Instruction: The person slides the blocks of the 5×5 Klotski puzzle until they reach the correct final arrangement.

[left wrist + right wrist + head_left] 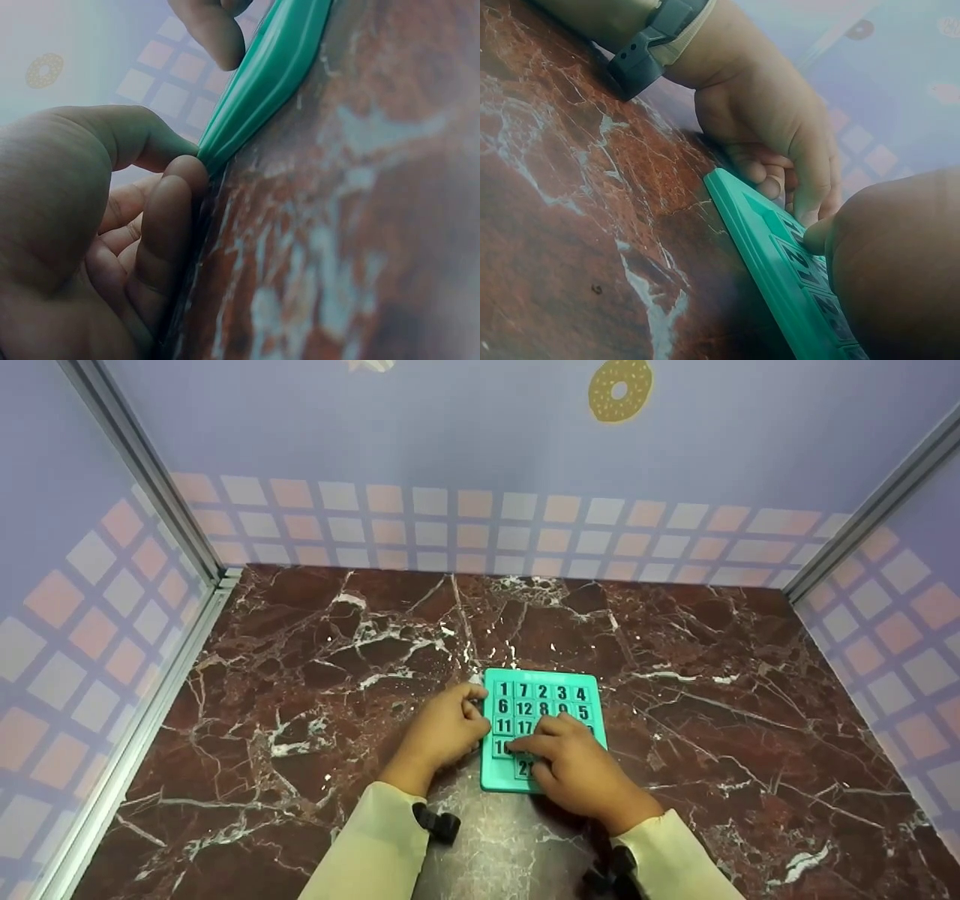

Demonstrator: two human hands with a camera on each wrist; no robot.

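A turquoise number slide puzzle [497, 777] lies flat on the table, its tiles bearing black numbers. Along the top row the tiles read 1, 7, 2, 3, 4. At the puzzle's left edge, my left hand [441, 729] pinches the rim between thumb and fingertips; the left wrist view shows this grip at the green edge [259, 82]. My right hand [581, 769] lies over the lower right of the board and hides several tiles. Its index finger reaches left onto the tiles beside the 16 tile [502, 748]. An uncovered gap shows at the bottom left corner.
The dark red marbled table [337, 697] stretches around the puzzle on all sides. Purple panels with pink and white squares [472, 536] close off the back, left and right. A black wrist strap mount [437, 823] sits on the left sleeve, another [613, 874] on the right.
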